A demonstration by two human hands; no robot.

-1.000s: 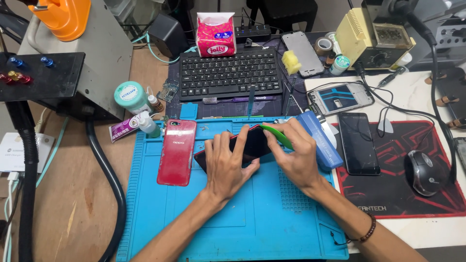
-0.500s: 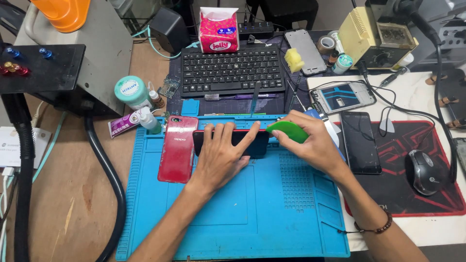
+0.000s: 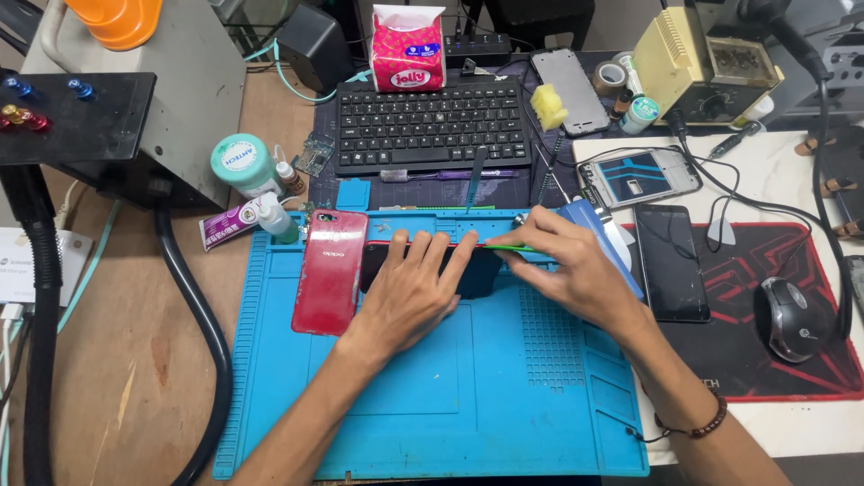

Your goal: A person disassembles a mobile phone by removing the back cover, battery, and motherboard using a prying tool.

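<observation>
Looking down from the head camera, the left hand (image 3: 409, 292) lies flat, fingers spread, pressing a dark phone (image 3: 477, 270) onto the blue mat (image 3: 450, 405) close to the mat's far edge. The phone is mostly hidden under both hands; only its dark body and a thin reddish rim show. It is probably light, stiff and thin, with a slick glass face likely to crack under bending or a hard point, so the safest hold is by its long edges or with a flat palm, as here. The right hand (image 3: 576, 270) is pinched on a thin green pick (image 3: 508, 247), held level along the phone's far long edge, with the wrist low over the mat's right side and a bead bracelet (image 3: 697, 423) on the forearm. The left hand clasps nothing; it only bears down. A red back cover (image 3: 328, 270) lies flat just left of the phone, near the mat's far left corner. A keyboard (image 3: 432, 126) sits beyond the mat, and a mouse (image 3: 792, 315) rests on a red and black pad toward the table's right edge.
</observation>
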